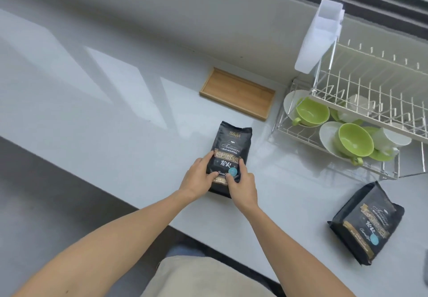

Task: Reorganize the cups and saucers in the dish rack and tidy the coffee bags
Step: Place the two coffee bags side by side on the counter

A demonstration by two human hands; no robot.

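Black coffee bag (pixel 228 155) at frame centre, left hand (pixel 196 178) and right hand (pixel 242 184) both grasping it.
Soft bag may slump or tip if let go.

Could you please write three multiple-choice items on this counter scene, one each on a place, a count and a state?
1. Where is the wooden tray?
A. on the rack's upper tier
B. on the counter, left of the dish rack
C. under the held bag

2. How many black coffee bags are in view?
A. one
B. two
C. four

3. What is happening with the coffee bag near the counter's middle?
A. it lies untouched
B. it sits in the tray
C. both hands grip its lower part

Answers:
1 B, the tray lies empty against the back wall beside the rack.
2 B, one bag is held and a second bag lies to the right.
3 C, the left hand and right hand clasp it.
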